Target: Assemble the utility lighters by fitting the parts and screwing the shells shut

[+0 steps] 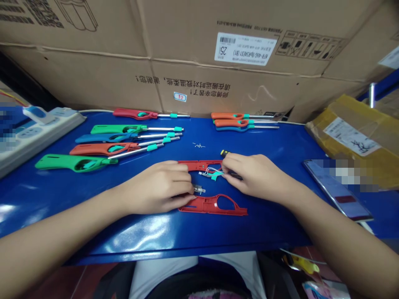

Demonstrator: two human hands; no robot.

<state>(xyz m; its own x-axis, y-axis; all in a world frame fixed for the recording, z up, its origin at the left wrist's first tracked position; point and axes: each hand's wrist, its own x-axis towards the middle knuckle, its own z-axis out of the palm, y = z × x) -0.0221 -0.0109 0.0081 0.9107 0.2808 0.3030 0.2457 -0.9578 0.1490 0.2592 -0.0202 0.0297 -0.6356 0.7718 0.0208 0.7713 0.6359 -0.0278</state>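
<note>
A long lighter lies taken apart in the middle of the blue table [93, 232]. One red shell half [215, 205] lies nearest me, open side up. The other red shell half [199, 165] lies just behind it, with white wires and a teal trigger [215, 176] on it. My left hand [158, 187] is closed on a small clear part [198, 190] between the two halves. My right hand [252, 174] pinches the wires and trigger at the far half. A small black and yellow tool [225, 153] pokes out behind my right hand.
Several assembled long lighters in green, blue and red [118, 143] lie at the left, and three orange and blue ones [240, 121] at the back. A tiny spring [198, 145], a power strip [34, 128], a phone [336, 189], a yellow parcel [355, 137] and big cardboard boxes [218, 54] surround the work.
</note>
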